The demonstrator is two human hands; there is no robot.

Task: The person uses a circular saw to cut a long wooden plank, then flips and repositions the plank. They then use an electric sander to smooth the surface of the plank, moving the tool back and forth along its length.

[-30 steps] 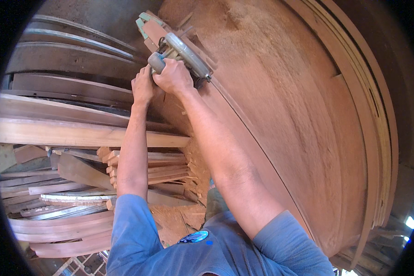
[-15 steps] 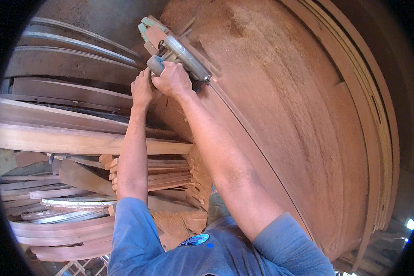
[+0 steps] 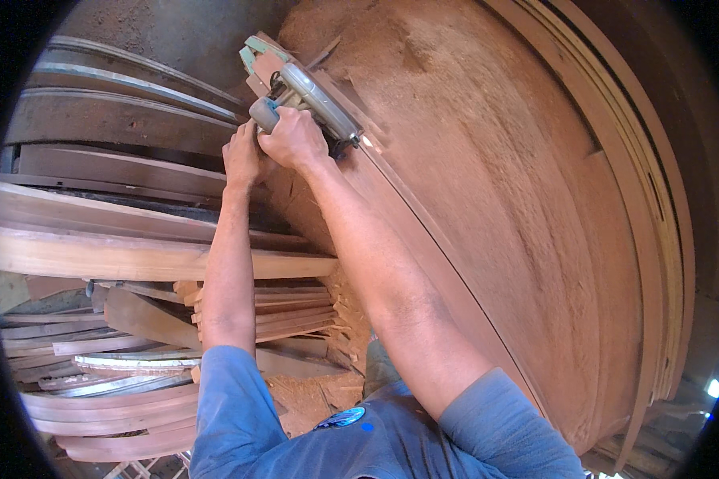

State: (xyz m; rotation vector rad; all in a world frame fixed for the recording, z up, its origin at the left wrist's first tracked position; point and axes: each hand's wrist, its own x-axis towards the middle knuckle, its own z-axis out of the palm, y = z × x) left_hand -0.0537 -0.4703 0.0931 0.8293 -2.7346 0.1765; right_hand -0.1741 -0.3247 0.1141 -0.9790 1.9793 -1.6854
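My right hand (image 3: 294, 140) is closed round the handle of a grey handheld power tool (image 3: 321, 102) with a long metal motor body. The tool rests at the far end of a long reddish-brown wooden surface (image 3: 439, 295) covered in sawdust. Just left of it, my left hand (image 3: 243, 153) has its fingers bent against the tool's rounded grey end; what they grip is hidden. From the tool's near end, a thin dark line runs back along the wood towards my right side; whether it is a cord or a cut cannot be told. Pale green pieces (image 3: 256, 49) show beyond the tool.
Long boards (image 3: 96, 249) lie stacked at my left, with bundled shorter strips (image 3: 291, 307) and curved offcuts (image 3: 112, 415) nearer me. A loose stick (image 3: 324, 51) lies beside the tool. Stacked long boards (image 3: 651, 199) line the far right edge. Sawdust (image 3: 315, 399) and scraps cover the floor.
The view has tilted a little, so the boards at left sit lower. Both hands and the tool have shifted slightly left and away along the wood; the right hand keeps its grip.
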